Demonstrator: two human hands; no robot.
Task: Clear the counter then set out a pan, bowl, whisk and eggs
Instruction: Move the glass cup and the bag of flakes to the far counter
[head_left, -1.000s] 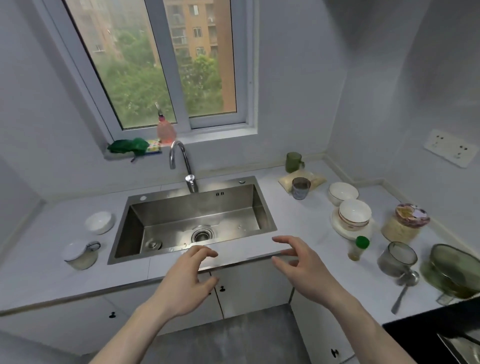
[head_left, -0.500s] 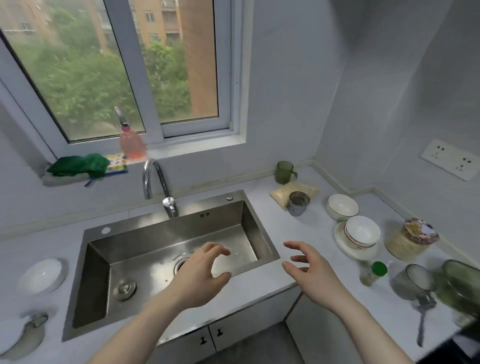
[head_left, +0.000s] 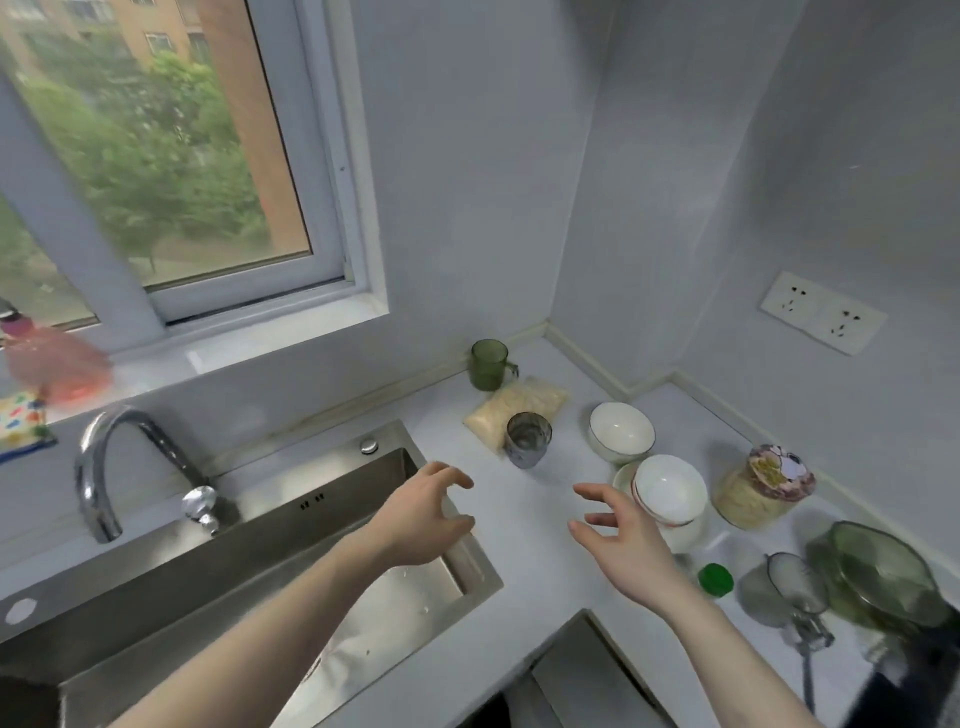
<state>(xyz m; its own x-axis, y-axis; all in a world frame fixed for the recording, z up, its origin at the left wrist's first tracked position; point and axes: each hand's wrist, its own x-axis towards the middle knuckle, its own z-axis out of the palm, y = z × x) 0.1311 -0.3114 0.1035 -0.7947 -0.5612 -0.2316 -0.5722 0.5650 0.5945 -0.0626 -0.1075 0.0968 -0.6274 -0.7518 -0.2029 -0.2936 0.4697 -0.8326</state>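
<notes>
Left grip: left hand (head_left: 423, 522) at frame centre, over the sink's right corner; fingers loosely curved and spread wide, holding and touching nothing.
Right grip: right hand (head_left: 621, 548) just right of centre, above the table (head_left: 524, 561); fingers spread wide and curved, nothing in it. It overlaps the stacked bowls in the picture; contact cannot be told.
Bowls: three white ones counted at centre right. One (head_left: 621, 432) stands alone; two are stacked (head_left: 670, 488) on a plate (head_left: 623, 475) just below it.
Cups: a green mug (head_left: 488, 364) by the back wall, a grey glass (head_left: 527, 439) below it, touching a bag (head_left: 519, 408) of pale grains.
Jar: one (head_left: 761, 493), patterned lid, right of the stacked bowls.
Lower right: a green cap (head_left: 716, 579), a lidded glass mug (head_left: 784, 592), a green glass bowl (head_left: 883, 577), a spoon (head_left: 808, 654); all blurred.
Sink: one (head_left: 311, 525), lower left, faucet (head_left: 119, 467) behind it; partly covered by the left arm.
Cut off: pink bottle (head_left: 52, 364) on the sill at the left edge, blurred.
</notes>
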